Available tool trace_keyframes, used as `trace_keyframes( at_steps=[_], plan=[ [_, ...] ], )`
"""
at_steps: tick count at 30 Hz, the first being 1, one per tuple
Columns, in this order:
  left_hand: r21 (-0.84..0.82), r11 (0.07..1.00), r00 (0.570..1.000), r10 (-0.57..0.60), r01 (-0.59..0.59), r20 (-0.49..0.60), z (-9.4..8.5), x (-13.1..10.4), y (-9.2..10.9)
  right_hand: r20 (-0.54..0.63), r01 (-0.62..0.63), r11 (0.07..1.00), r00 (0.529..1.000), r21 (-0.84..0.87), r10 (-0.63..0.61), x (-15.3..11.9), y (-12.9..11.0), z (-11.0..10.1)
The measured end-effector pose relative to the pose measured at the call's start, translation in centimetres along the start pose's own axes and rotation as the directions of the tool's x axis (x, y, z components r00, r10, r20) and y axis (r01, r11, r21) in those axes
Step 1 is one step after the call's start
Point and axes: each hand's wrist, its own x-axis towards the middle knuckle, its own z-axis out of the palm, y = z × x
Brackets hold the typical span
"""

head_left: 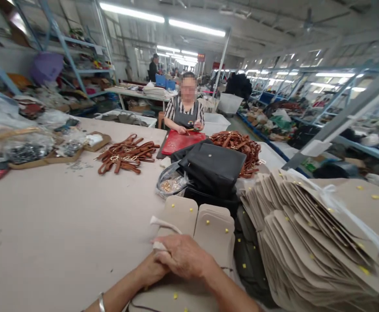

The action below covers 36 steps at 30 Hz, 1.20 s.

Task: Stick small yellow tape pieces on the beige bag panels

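Observation:
My right hand point(186, 255) lies across my left hand point(157, 264), which wears a silver bracelet on its wrist. Both hands are closed, and a white cloth strip point(167, 224) shows between and behind them, one loose end sticking out to the left. Much of the left hand's fingers is covered by the right hand. Under and beyond them lie stacks of beige rounded panels point(179, 212) with small yellow marks. A dark cord crosses the nearest panels at the bottom.
To the right stands a big pile of beige panels point(293, 242) beside dark panels point(249, 260). Ahead lie a black bag point(213, 162), a bag of brass-coloured fittings point(170, 184) and brown straps point(129, 154). A co-worker point(186, 108) sits across the table behind a red sheet point(183, 142).

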Motion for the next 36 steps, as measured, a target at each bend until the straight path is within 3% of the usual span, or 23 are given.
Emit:
trace_keyframes(
  at_steps=[4, 9, 12, 17, 19, 23, 25, 28, 32, 34, 36],
  plan=[
    [0.051, 0.997, 0.985, 0.055, -0.064, 0.164, 0.6, -0.1, 1.0, -0.009, -0.041, 0.999, 0.999, 0.024, 0.041, -0.3, -0.2, -0.3],
    [0.033, 0.996, 0.984, 0.072, -0.078, 0.165, 0.2, -0.1, 0.9, -0.018, -0.062, 0.992, 0.998, 0.111, 0.064, -0.2, -0.1, 0.0],
    [0.016, 0.999, 0.981, 0.046, -0.049, 0.187, 0.1, -0.1, 0.5, -0.025, -0.095, 0.989, 0.995, 0.112, 0.099, -0.8, 0.3, -0.9],
    [-0.298, 0.948, 0.979, -0.056, 0.115, 0.197, 0.7, 0.1, 0.9, -0.068, -0.343, 0.936, 0.939, -0.081, 0.338, -4.0, 1.6, -3.8],
    [-0.362, 0.922, 0.979, -0.077, 0.142, 0.187, 0.8, 0.2, 1.2, -0.047, -0.386, 0.920, 0.922, -0.068, 0.383, -5.5, 1.9, -4.3],
    [-0.389, 0.908, 0.979, -0.090, 0.155, 0.181, 0.7, 0.2, 1.3, 0.027, -0.426, 0.886, 0.903, 0.182, 0.429, -7.6, 2.1, -2.9],
    [-0.396, 0.906, 0.976, -0.075, 0.152, 0.204, 0.7, 0.2, 1.1, 0.008, -0.476, 0.855, 0.874, 0.207, 0.485, -7.8, 2.2, -1.7],
    [-0.402, 0.902, 0.967, -0.054, 0.155, 0.249, 0.7, 0.1, 0.8, -0.096, -0.502, 0.865, 0.861, 0.003, 0.500, -7.6, 2.4, -0.4],
    [-0.370, 0.915, 0.955, -0.049, 0.161, 0.294, 0.6, 0.0, 0.6, -0.202, -0.430, 0.811, 0.903, -0.396, 0.380, -6.8, 2.7, -0.3],
    [-0.336, 0.927, 0.945, -0.051, 0.165, 0.324, 0.5, 0.0, 0.5, -0.213, -0.389, 0.811, 0.921, -0.438, 0.327, -6.6, 2.8, -0.5],
    [-0.312, 0.935, 0.937, -0.056, 0.171, 0.345, 0.4, 0.1, 0.3, -0.175, -0.333, 0.868, 0.942, -0.368, 0.287, -6.6, 3.0, -0.8]
  ],
)
